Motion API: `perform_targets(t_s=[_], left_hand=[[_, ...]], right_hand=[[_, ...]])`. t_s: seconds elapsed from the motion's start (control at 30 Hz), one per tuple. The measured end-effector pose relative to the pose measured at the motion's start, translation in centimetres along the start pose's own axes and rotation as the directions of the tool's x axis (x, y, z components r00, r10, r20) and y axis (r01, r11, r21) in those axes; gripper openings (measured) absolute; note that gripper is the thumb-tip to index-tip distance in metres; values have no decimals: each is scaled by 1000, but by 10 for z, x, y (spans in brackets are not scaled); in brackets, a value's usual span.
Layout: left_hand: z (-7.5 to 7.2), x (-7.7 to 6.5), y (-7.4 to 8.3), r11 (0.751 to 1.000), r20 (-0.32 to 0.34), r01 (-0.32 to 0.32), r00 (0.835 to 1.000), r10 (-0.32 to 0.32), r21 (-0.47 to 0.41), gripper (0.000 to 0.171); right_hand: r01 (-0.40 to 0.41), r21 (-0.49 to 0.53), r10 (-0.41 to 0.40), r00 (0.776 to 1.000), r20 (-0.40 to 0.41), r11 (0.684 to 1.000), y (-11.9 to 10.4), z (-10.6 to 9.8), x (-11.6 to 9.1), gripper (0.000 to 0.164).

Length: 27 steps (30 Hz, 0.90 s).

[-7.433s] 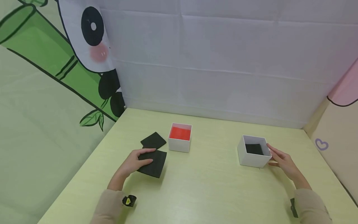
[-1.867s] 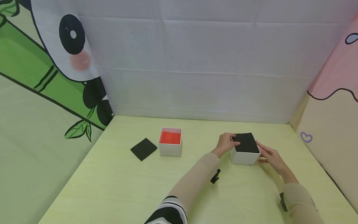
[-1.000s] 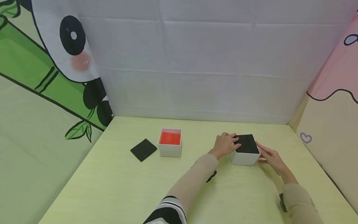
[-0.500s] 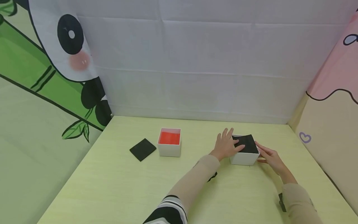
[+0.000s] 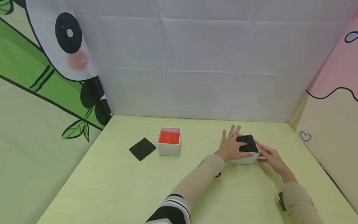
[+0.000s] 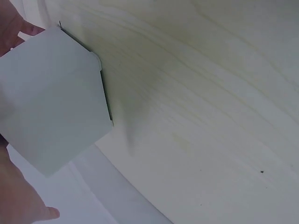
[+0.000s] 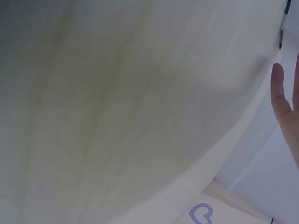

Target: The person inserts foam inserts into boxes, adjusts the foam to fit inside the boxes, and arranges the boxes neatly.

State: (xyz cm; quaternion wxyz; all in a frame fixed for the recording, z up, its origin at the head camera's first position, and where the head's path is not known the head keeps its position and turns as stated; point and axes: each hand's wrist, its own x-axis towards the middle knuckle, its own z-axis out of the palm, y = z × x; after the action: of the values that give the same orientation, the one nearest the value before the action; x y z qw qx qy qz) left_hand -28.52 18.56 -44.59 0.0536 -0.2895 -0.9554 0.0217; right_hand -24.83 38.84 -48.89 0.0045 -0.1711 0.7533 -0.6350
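In the head view, my left hand (image 5: 231,147) reaches across to the right-hand white box (image 5: 242,160). Its fingers are spread, and they lie on a thin black square (image 5: 248,143) at the box's opening. The square now sits partly inside the rim; its left part is hidden under the hand. My right hand (image 5: 274,160) rests against the box's right side with fairly straight fingers. In the left wrist view the box's plain side (image 6: 51,102) stands between both hands. The right wrist view catches only some fingers (image 7: 278,91) of the right hand at its edge.
Left of centre stands a second white box (image 5: 169,149) with a red piece (image 5: 169,137) inside. Another black square (image 5: 142,149) lies flat on the table (image 5: 126,189) beside it. A pale cloth wall (image 5: 179,68) closes off the back.
My left hand has carried a black square from the left to the right-hand box and let go of it. Its fingers have since spread and moved right over it. The right hand stays at the box.
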Motion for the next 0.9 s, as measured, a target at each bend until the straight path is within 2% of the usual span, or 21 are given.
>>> perform_targets(t_s=[0.17,0.23,0.3,0.37,0.47,0.53,0.57,0.67,0.9], left_hand=[[3,0,-2,1000,52,19,998,-19,-14,61],[5,0,-3,1000,46,12,999,-11,-19,60],[6,-1,-5,1000,-8,-8,1000,8,-30,60],[4,-4,-7,999,-110,-40,993,37,-31,59],[0,-9,-12,997,-269,-71,961,67,-3,53],[-3,-12,-14,997,-320,-73,944,81,35,50],[-5,-13,-15,996,-325,-71,942,85,57,50],[-7,-16,-16,992,-286,-70,953,97,103,51],[-5,-16,-13,988,-211,-74,972,102,135,48]], right_hand=[[5,14,-5,1000,11,1000,1,0,3,39],[13,18,-14,1000,15,1000,2,0,4,39],[14,17,-15,1000,16,1000,2,0,3,39],[10,12,-10,1000,15,1000,1,0,3,38],[-1,-5,1,1000,12,1000,0,-1,2,38],[-7,-19,7,1000,9,1000,-1,-1,2,38],[-9,-25,9,1000,2,1000,-1,-2,2,38],[-22,-38,21,1000,-9,999,-1,-3,1,38],[-13,-26,13,1000,2,1000,1,-2,1,38]])
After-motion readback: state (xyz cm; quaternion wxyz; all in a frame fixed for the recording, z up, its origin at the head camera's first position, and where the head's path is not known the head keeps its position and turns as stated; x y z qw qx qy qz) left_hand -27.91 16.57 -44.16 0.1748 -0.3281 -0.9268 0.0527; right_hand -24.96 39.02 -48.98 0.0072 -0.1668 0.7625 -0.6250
